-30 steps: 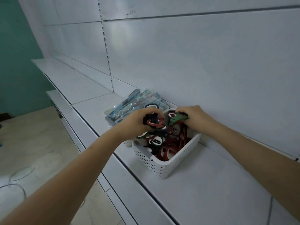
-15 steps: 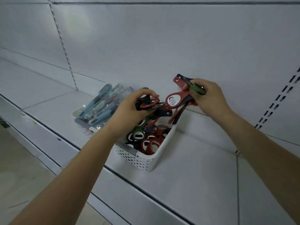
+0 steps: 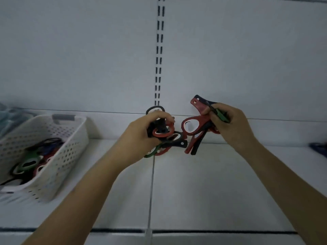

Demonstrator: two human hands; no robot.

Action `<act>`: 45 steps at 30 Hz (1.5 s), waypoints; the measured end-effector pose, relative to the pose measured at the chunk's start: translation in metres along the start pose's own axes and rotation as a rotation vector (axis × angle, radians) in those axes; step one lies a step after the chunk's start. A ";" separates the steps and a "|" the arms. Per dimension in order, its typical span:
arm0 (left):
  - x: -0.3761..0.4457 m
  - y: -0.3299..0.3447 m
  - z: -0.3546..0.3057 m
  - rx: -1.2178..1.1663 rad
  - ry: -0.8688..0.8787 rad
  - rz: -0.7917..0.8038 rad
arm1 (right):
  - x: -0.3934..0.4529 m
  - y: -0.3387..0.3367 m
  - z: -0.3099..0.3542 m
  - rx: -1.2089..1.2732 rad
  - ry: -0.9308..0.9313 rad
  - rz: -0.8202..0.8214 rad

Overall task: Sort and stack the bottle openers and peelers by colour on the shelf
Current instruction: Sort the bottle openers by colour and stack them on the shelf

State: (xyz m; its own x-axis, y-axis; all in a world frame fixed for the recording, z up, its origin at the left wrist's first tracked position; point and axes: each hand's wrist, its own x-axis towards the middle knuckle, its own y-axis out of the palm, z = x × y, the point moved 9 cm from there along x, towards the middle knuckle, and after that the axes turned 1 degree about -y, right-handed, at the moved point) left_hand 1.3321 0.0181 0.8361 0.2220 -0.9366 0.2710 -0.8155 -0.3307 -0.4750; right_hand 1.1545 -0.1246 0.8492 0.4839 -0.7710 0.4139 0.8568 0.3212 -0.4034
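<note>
My left hand [image 3: 141, 137] is closed around a bunch of bottle openers [image 3: 163, 132] in red, black and green, held above the white shelf [image 3: 194, 188]. A second bunch of openers [image 3: 194, 124], mostly red with black and green ones, sits in the grip of my right hand [image 3: 231, 126]. The two bunches hang close together, near the back wall. A white perforated basket [image 3: 67, 156] at the left still holds more openers [image 3: 30, 163] in green, red and black.
Blue-green packaged items [image 3: 7, 119], blurred, lie behind the basket at the far left. A slotted upright [image 3: 159, 55] runs up the back wall. A dark object [image 3: 320, 148] shows at the right edge. The shelf's front edge [image 3: 194, 231] runs across the bottom.
Both hands have lifted out of the basket with their openers and moved right along the shelf. The view has swung right, so the basket now sits at the left.
</note>
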 end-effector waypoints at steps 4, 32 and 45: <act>0.025 0.118 -0.008 0.030 0.008 0.174 | -0.026 -0.092 -0.068 0.002 0.126 -0.096; 0.098 0.318 0.015 0.354 -0.090 0.291 | -0.062 -0.204 -0.237 -0.333 0.036 0.447; 0.103 0.303 0.022 0.579 -0.081 0.155 | -0.063 -0.229 -0.242 -0.597 -0.044 0.261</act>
State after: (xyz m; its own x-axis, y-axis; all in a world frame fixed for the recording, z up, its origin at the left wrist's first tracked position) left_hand 1.1193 -0.1812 0.7017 0.1818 -0.9773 0.1084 -0.4231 -0.1773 -0.8886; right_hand 0.8848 -0.2831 0.7182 0.6806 -0.6815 0.2691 0.4699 0.1242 -0.8739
